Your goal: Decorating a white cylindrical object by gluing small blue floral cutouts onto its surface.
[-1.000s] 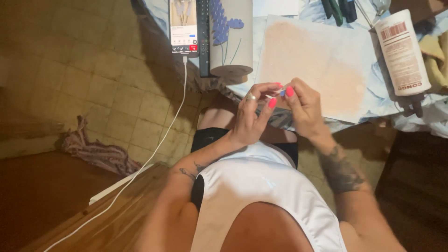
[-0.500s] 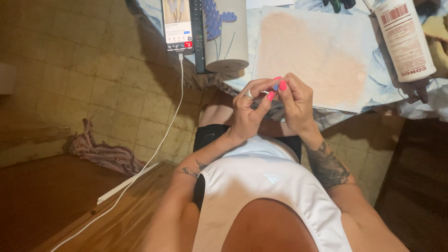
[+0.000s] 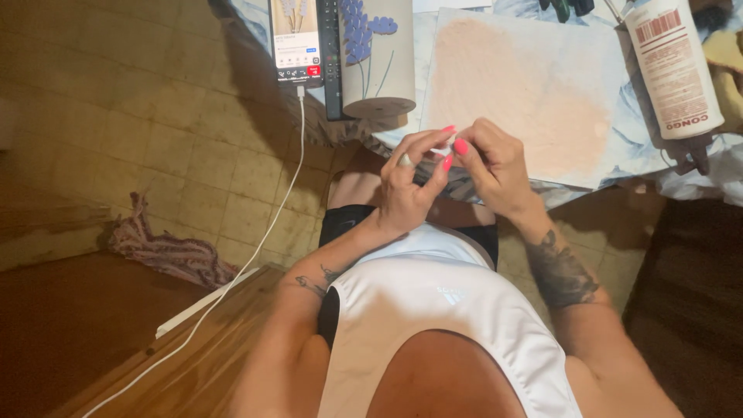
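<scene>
My left hand and my right hand meet at the table's near edge, fingertips pinched together on a small pale object that is mostly hidden between them. Both hands have pink nails, and the left one wears a ring. They hover just in front of a pinkish-beige sheet lying on the table.
A lit phone leans beside a dark remote and a grey vase with blue flowers. A white cable runs from the phone down to the tiled floor. A white bottle lies at the right. A crumpled cloth lies on the floor.
The view has shifted slightly, so the table sits higher in frame. My hands stay pinched together on the small object, with the fingers only slightly rearranged.
</scene>
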